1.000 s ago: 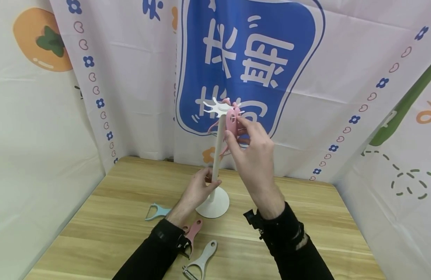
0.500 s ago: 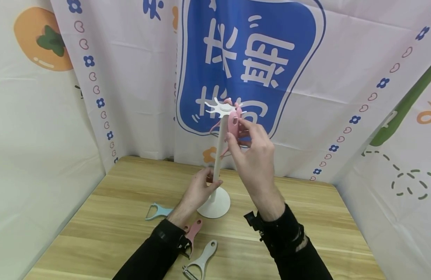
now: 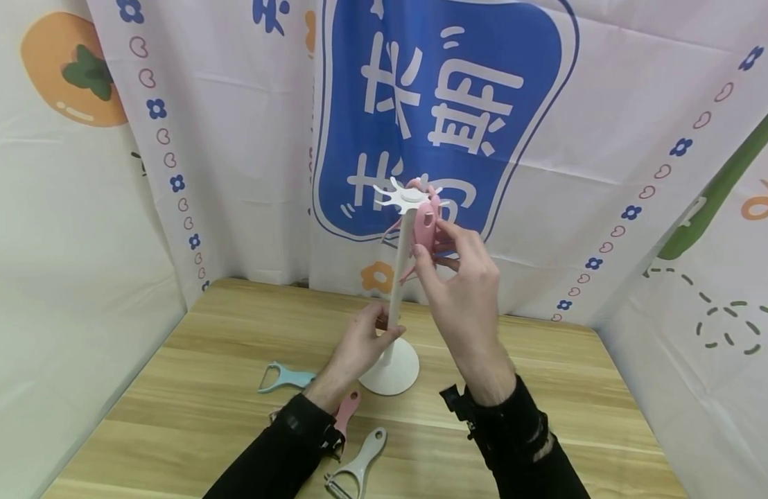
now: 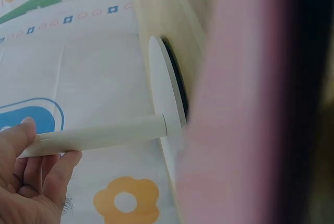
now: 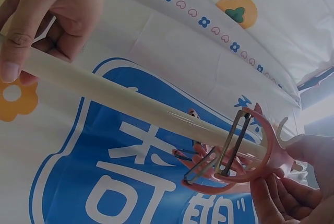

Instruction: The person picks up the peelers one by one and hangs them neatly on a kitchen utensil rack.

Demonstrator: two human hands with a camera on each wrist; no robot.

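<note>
A white stand, with a straight post (image 3: 401,277), a round base (image 3: 390,371) and a ring of hooks (image 3: 407,199) on top, rises from the table. Low on the post, my left hand (image 3: 364,341) grips it between thumb and fingers. My right hand (image 3: 466,281) pinches a pink peeler (image 3: 425,225) by its handle, whose hole end is up at the hooks. In the right wrist view this peeler's blade (image 5: 237,143) points along the post toward the base. More pink peelers (image 5: 201,169) hang from hooks behind it, partly hidden.
On the wooden table (image 3: 527,430) lie a light blue peeler (image 3: 292,378), a pink peeler (image 3: 348,410) partly under the left forearm, and a grey peeler (image 3: 367,454) nearer the front. A printed cloth (image 3: 253,180) hangs close behind the stand.
The stand has shifted a little to the right and turned slightly, its base moving along. Both hands have moved right with it, still holding the post and the pink peeler.
</note>
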